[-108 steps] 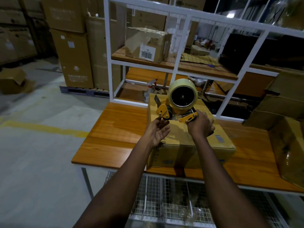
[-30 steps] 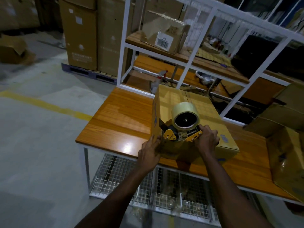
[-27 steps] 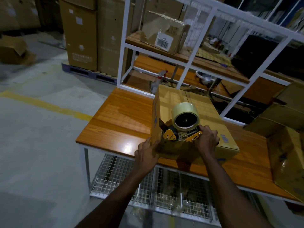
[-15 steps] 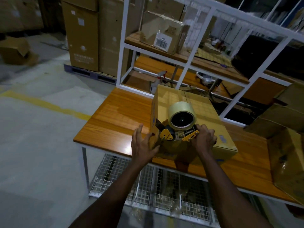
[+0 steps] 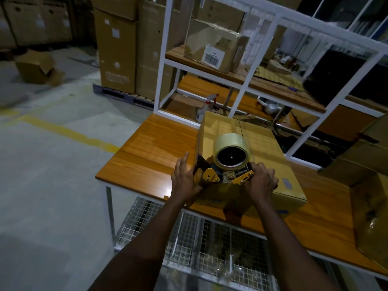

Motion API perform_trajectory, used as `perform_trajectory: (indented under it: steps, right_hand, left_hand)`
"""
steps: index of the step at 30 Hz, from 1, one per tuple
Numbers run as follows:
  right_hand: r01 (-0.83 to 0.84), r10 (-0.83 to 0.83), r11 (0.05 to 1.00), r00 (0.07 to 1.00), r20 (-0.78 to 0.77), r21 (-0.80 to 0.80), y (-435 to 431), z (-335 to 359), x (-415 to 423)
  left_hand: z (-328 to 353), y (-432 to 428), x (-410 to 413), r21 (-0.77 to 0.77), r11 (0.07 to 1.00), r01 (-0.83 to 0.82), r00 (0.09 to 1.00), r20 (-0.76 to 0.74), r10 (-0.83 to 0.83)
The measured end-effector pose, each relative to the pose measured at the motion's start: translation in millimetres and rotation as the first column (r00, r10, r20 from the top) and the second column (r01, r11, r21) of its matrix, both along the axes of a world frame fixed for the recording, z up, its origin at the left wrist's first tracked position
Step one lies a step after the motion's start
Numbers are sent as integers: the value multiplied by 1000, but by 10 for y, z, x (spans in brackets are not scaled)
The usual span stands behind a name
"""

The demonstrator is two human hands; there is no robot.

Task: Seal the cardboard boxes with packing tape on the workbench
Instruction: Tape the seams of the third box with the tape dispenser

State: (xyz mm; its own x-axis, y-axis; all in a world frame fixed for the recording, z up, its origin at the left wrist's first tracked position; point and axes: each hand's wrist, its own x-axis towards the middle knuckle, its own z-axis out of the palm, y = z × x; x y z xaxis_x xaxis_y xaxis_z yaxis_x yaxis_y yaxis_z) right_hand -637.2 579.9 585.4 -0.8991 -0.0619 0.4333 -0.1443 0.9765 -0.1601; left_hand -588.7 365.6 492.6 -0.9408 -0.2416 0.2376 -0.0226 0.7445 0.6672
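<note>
A closed cardboard box (image 5: 264, 148) lies on the wooden workbench (image 5: 147, 152), with glossy tape along its top seam. A yellow tape dispenser (image 5: 222, 175) carrying a pale tape roll (image 5: 231, 150) sits at the box's near left corner. My right hand (image 5: 260, 183) grips the dispenser's handle from the right. My left hand (image 5: 184, 179) presses with straight fingers against the box's near left side, beside the dispenser's front. The handle itself is hidden under my right hand.
A white metal shelf frame (image 5: 245, 80) rises behind the bench and holds a labelled box (image 5: 212, 45). A spray bottle (image 5: 206, 103) stands behind the box. More cardboard boxes (image 5: 369, 206) crowd the bench's right end. A wire mesh shelf (image 5: 199, 244) runs under the bench.
The dispenser has come from high over the box's top down to its near left corner. My left hand moved from the box top onto the box's near left side.
</note>
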Motion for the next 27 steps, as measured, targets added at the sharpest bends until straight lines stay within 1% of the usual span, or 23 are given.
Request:
perform_trajectory:
  steps: [4, 7, 10, 12, 14, 16, 18, 20, 21, 24, 27]
  right_hand:
    - [-22, 22, 1000, 1000, -17, 13, 76, 49, 19]
    - [33, -32, 997, 999, -25, 63, 380, 73, -38]
    - [61, -57, 993, 998, -37, 105, 763, 49, -100]
    - [66, -63, 993, 997, -37, 94, 877, 27, -115]
    - [77, -76, 994, 997, -17, 74, 876, 15, -107]
    - [64, -63, 997, 998, -9, 45, 853, 9, -100]
    - [40, -39, 999, 999, -13, 29, 858, 7, -115]
    - [13, -13, 999, 1000, -14, 29, 883, -9, -140]
    - [-1, 1, 1000, 1000, -12, 23, 899, -16, -156]
    - [-29, 29, 1000, 999, 13, 1, 981, -30, -180]
    - [-5, 5, 1000, 1000, 14, -10, 1232, -55, -227]
  left_hand:
    - [-13, 6, 17, -71, 997, -33, 999, -15, 32]
    - [-42, 10, 27, -20, 999, -45, 997, -60, 44]
    - [-31, 29, 22, -34, 998, -52, 996, -72, 49]
    - [38, 68, 26, -104, 992, -72, 996, -66, 66]
    - [119, 161, 78, -228, 970, -89, 992, -106, 66]
    - [218, 308, 159, -328, 944, -25, 992, -127, -18]
    - [278, 471, 231, -424, 904, 57, 995, -47, -85]
    - [290, 550, 271, -499, 863, 85, 996, 57, -65]
    - [293, 547, 279, -522, 849, 85, 995, 80, -51]
    - [319, 511, 300, -576, 813, 88, 995, 91, -44]
    - [303, 484, 316, -611, 786, 93, 994, 106, -35]
